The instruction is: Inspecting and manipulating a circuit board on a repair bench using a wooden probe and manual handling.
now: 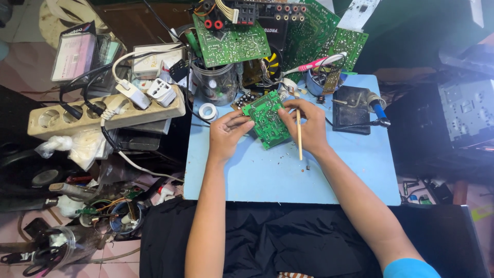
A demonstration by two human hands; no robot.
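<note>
Power strip (pixel 103 110): beige, at 9 o'clock from the mat, white adapters plugged into it
Solder roll (pixel 208 111): small white ring at 10 o'clock on the mat, just beside the left hand
Left hand (pixel 226 135): fingers closed narrowly on the left edge of the board
Circuit board (pixel 267 119): small, green, tilted, held between both hands above the mat's upper centre
Right hand (pixel 307 126): closed on the board's right edge, with a thin wooden stick (pixel 299 135) pinched upright in the fingers
Blue mat (pixel 267 175): bears scattered dark specks at 6 o'clock from the board
Soldering iron (pixel 374 107): blue handle, at 3 o'clock from the right hand, resting by a dark stand (pixel 351 109)
Toothbrush (pixel 316 63): pink and white, at 12 o'clock, above the board
</note>
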